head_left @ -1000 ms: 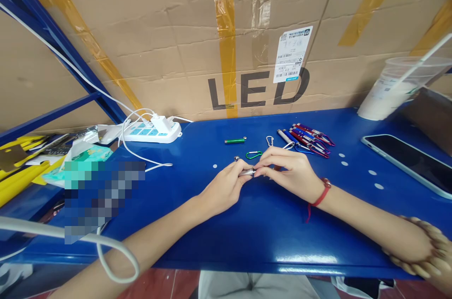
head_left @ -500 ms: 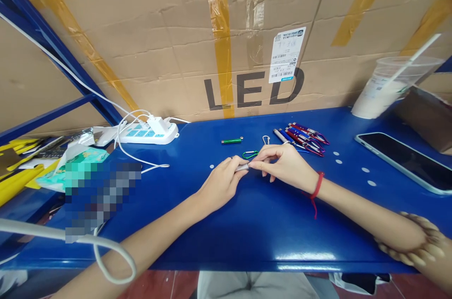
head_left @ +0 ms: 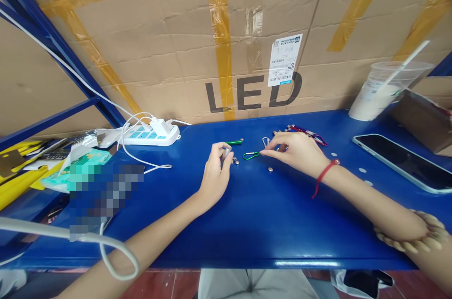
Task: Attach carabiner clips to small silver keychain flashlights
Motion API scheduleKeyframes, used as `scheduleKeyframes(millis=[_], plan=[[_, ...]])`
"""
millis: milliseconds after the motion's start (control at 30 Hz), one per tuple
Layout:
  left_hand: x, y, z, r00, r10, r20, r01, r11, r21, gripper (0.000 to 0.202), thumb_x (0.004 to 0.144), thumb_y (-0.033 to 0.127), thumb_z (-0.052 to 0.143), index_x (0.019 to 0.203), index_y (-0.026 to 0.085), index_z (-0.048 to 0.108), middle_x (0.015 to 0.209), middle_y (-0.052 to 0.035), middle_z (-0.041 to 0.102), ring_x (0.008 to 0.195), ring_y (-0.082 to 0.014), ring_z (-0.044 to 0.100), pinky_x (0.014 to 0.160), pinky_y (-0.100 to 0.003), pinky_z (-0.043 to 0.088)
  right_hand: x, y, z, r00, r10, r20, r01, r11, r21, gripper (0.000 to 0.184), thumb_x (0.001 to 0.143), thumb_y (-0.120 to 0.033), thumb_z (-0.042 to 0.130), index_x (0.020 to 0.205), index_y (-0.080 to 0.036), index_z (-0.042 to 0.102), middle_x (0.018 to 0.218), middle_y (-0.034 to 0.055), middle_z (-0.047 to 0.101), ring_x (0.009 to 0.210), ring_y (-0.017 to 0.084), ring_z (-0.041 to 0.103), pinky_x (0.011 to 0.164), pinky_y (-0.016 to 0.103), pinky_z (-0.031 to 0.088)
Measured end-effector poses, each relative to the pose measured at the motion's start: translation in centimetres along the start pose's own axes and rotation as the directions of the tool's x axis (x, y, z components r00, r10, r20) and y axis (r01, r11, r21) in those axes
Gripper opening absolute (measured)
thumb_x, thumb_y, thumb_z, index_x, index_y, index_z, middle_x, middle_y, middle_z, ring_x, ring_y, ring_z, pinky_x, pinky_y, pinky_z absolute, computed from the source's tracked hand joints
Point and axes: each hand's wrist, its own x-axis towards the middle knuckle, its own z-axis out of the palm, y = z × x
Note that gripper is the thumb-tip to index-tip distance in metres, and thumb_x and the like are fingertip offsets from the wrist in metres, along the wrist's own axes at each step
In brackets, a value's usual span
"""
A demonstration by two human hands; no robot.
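We grip a silver torch body (head_left: 226,152) in left hand (head_left: 215,174); right hand (head_left: 294,152) pinches the green carabiner (head_left: 250,155). Clip not attached, green torch (head_left: 233,142) untouched.

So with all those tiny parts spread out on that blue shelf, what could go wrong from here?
The small round pieces lying loose by the right hand could roll or get swept off the blue shelf. The silver tube in the left hand is slim and might slip from that grip. Reaching for the green clip, a wrist could knock the pile of small flashlights.
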Motion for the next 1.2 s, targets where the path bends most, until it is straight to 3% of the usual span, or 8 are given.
scheduleKeyframes(millis=[233, 433, 667, 833, 900, 1000, 1100, 1200], plan=[[0.6, -0.6, -0.3, 0.993, -0.029, -0.119, 0.024, 0.999, -0.039, 0.014, 0.089, 0.032, 0.043, 0.098, 0.021, 0.044, 0.084, 0.0005, 0.052, 0.076, -0.0111, 0.051, 0.066, -0.022, 0.04, -0.3, -0.5, 0.8, 0.98, -0.01, 0.199, 0.036, 0.991, -0.126, 0.015, 0.077, -0.037, 0.066, 0.067, -0.026, 0.072, 0.079, -0.001, 0.07, 0.059, 0.012, 0.061, 0.046, 0.021, 0.036], [0.8, -0.9, 0.0, 0.993, -0.091, -0.078, 0.083, 0.992, -0.097, 0.017, 0.089, 0.033, 0.041, 0.092, 0.019, 0.05, 0.086, -0.0017, 0.055, 0.074, -0.012, 0.052, 0.065, -0.022, 0.041, -0.2, -0.4, 0.3, 0.996, 0.028, 0.085, -0.02, 0.995, -0.096, 0.007, 0.076, -0.033, 0.068, 0.078, -0.027, 0.072, 0.073, -0.0042, 0.071, 0.059, 0.011, 0.062, 0.045, 0.02, 0.037], [0.6, -0.6, -0.1, 0.992, -0.103, -0.072, 0.094, 0.989, -0.115, 0.024, 0.09, 0.037, 0.037, 0.084, 0.019, 0.051, 0.083, -0.0017, 0.056, 0.069, -0.0119, 0.05, 0.063, -0.023, 0.039, -0.5, -1.2, 0.2, 0.999, -0.007, -0.045, 0.007, 1.0, 0.015, 0.018, 0.083, -0.036, 0.058, 0.08, -0.024, 0.071, 0.077, -0.0005, 0.071, 0.062, 0.014, 0.063, 0.052, 0.023, 0.045], [0.5, -0.3, -0.2, 0.994, -0.087, -0.071, 0.079, 0.991, -0.112, 0.024, 0.09, 0.037, 0.035, 0.083, 0.019, 0.05, 0.083, -0.0014, 0.056, 0.072, -0.0123, 0.05, 0.065, -0.023, 0.038, -0.6, -2.2, 0.4, 0.997, 0.078, -0.029, -0.064, 0.936, 0.346, 0.026, 0.078, -0.044, 0.061, 0.071, -0.02, 0.069, 0.066, 0.0019, 0.068, 0.053, 0.014, 0.059, 0.052, 0.025, 0.047], [0.5, -0.2, -0.1, 0.994, -0.089, -0.063, 0.081, 0.989, -0.12, 0.023, 0.09, 0.037, 0.036, 0.083, 0.02, 0.05, 0.084, -0.0015, 0.056, 0.073, -0.0125, 0.05, 0.065, -0.023, 0.038, -0.6, -2.8, 0.2, 0.98, 0.195, 0.047, -0.18, 0.75, 0.636, 0.039, 0.077, -0.052, 0.06, 0.057, -0.018, 0.061, 0.051, 0.0005, 0.059, 0.045, 0.012, 0.054, 0.05, 0.025, 0.047], [0.4, -0.1, -0.1, 0.994, -0.096, -0.044, 0.089, 0.987, -0.132, 0.023, 0.09, 0.037, 0.037, 0.083, 0.02, 0.051, 0.084, -0.0015, 0.056, 0.073, -0.0125, 0.051, 0.064, -0.023, 0.038, -0.4, -3.6, -0.2, 0.93, 0.288, 0.228, -0.303, 0.253, 0.919, 0.055, 0.075, -0.061, 0.056, 0.043, -0.019, 0.041, 0.04, -0.0047, 0.04, 0.038, 0.008, 0.043, 0.05, 0.025, 0.05], [0.4, -0.1, -0.1, 0.995, -0.092, -0.024, 0.088, 0.985, -0.147, 0.023, 0.09, 0.037, 0.038, 0.083, 0.02, 0.051, 0.086, -0.0015, 0.056, 0.072, -0.0121, 0.05, 0.064, -0.023, 0.037, -0.2, -4.0, -0.7, 0.904, 0.232, 0.359, -0.337, -0.13, 0.933, 0.06, 0.075, -0.057, 0.059, 0.04, -0.02, 0.028, 0.038, -0.0073, 0.027, 0.036, 0.006, 0.033, 0.045, 0.022, 0.047], [0.4, -0.2, -0.1, 0.995, -0.1, -0.015, 0.097, 0.983, -0.159, 0.023, 0.089, 0.037, 0.038, 0.084, 0.02, 0.051, 0.088, -0.0015, 0.055, 0.073, -0.012, 0.05, 0.063, -0.023, 0.036, -0.2, -4.1, -1.0, 0.899, 0.155, 0.409, -0.339, -0.344, 0.875, 0.064, 0.08, -0.049, 0.058, 0.039, -0.019, 0.017, 0.036, -0.0077, 0.02, 0.033, 0.005, 0.024, 0.037, 0.017, 0.039]])
